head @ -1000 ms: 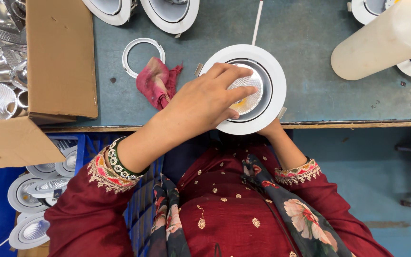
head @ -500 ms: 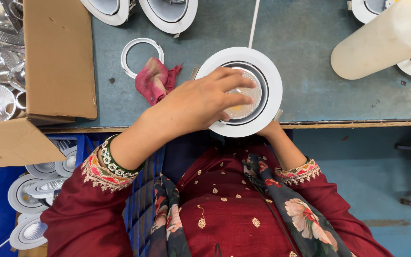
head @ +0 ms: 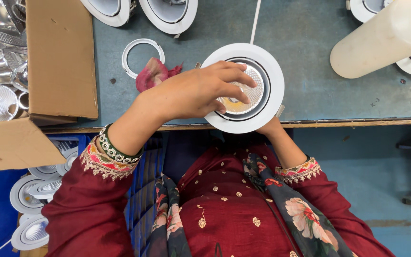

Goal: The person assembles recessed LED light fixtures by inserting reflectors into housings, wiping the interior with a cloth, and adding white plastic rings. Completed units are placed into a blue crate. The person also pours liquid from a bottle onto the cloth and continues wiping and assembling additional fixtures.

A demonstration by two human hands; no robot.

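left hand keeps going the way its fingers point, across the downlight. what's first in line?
Likely the downlight's far white rim; the left hand points right across its reflector. Beyond that, bare table, then the cream cylinder. Heights unclear.

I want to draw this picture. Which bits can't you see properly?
Head view:
- Right hand: hidden under the round white lamp.
- Lamp's middle: partly covered by the left hand.
- White tube: cut off by the top edge.
- Cardboard box: cut off at the left.

Bare blue-grey tabletop [head: 310, 57] right of the round white downlight [head: 243, 88] is passable, but the red crumpled cloth [head: 152, 74], thin white ring [head: 142, 57] and brown cardboard box [head: 60, 59] crowd its left.
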